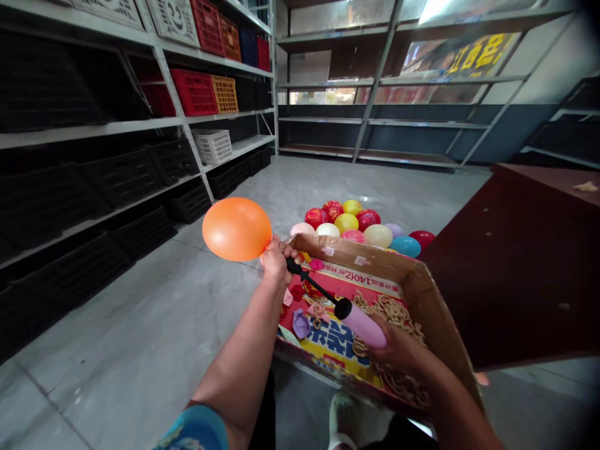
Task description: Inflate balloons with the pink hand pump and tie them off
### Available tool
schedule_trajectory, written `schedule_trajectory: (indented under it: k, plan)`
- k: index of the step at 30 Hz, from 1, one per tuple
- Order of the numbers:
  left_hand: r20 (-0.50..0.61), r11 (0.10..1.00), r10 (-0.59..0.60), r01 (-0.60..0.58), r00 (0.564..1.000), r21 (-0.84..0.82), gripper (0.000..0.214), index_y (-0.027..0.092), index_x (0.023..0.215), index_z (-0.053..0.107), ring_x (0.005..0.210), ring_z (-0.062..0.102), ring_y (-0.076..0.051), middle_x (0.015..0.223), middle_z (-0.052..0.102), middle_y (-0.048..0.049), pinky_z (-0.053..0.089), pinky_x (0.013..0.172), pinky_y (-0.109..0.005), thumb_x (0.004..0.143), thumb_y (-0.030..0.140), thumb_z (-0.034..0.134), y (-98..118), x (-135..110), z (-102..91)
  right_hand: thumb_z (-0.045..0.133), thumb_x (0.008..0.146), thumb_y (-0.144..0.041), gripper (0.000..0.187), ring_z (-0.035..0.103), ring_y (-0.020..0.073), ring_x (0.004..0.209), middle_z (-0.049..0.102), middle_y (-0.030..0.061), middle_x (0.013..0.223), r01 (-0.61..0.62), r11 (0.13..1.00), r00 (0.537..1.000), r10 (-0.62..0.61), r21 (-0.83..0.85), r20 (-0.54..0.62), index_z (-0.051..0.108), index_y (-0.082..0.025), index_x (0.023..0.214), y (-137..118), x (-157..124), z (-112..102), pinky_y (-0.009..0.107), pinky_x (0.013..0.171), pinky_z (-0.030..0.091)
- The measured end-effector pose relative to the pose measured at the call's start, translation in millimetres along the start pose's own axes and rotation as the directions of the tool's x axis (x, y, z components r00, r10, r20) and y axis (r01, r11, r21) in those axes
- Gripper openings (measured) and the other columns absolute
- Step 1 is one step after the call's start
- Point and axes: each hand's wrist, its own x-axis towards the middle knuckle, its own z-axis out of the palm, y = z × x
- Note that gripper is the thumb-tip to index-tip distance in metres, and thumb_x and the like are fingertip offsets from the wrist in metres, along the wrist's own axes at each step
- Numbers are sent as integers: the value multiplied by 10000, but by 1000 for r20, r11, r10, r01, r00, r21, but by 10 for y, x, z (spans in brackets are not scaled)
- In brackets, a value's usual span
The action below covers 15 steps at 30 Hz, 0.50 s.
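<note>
My left hand (276, 257) is closed round the neck of an inflated orange balloon (237, 229), pinching it onto the black nozzle of a hand pump. My right hand (397, 351) grips the pump's pink barrel (363, 325) from below. Both hands hover over an open cardboard box (424, 294). Inside the box lie several limp balloons (300, 324) and a heap of tan rubber bands (387, 310).
A pile of inflated balloons (356, 228) rests on the grey floor beyond the box. A dark red table (525, 269) stands at the right. Metal shelves with black, red and orange crates (194, 92) line the left wall. My foot in a pale shoe (341, 417) shows below.
</note>
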Motion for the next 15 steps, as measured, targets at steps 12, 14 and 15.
schedule_trajectory:
  k: [12, 14, 15]
  plan:
    - [71, 993, -115, 112, 991, 49, 391, 216, 576, 261, 360, 374, -95, 441, 278, 59, 302, 356, -221, 837, 371, 509, -545, -179, 31, 638, 662, -262, 435, 617, 185, 717, 691, 51, 883, 60, 990, 988, -77, -131, -132, 569, -185, 1085, -327, 130, 202, 245, 592, 429]
    - [78, 994, -100, 96, 992, 52, 401, 216, 574, 257, 358, 373, -93, 441, 272, 61, 295, 354, -217, 834, 375, 518, -530, -182, 41, 631, 670, -262, 391, 608, 173, 704, 686, 40, 868, 70, 990, 989, -85, -120, -125, 568, -184, 1048, -356, 129, 203, 241, 591, 425]
    - [78, 995, -92, 88, 993, 54, 406, 216, 572, 250, 358, 372, -93, 440, 269, 62, 294, 352, -216, 835, 373, 517, -493, -173, 45, 627, 673, -258, 368, 605, 169, 703, 682, 34, 859, 74, 992, 990, -85, -104, -112, 567, -184, 1029, -357, 124, 191, 239, 594, 425]
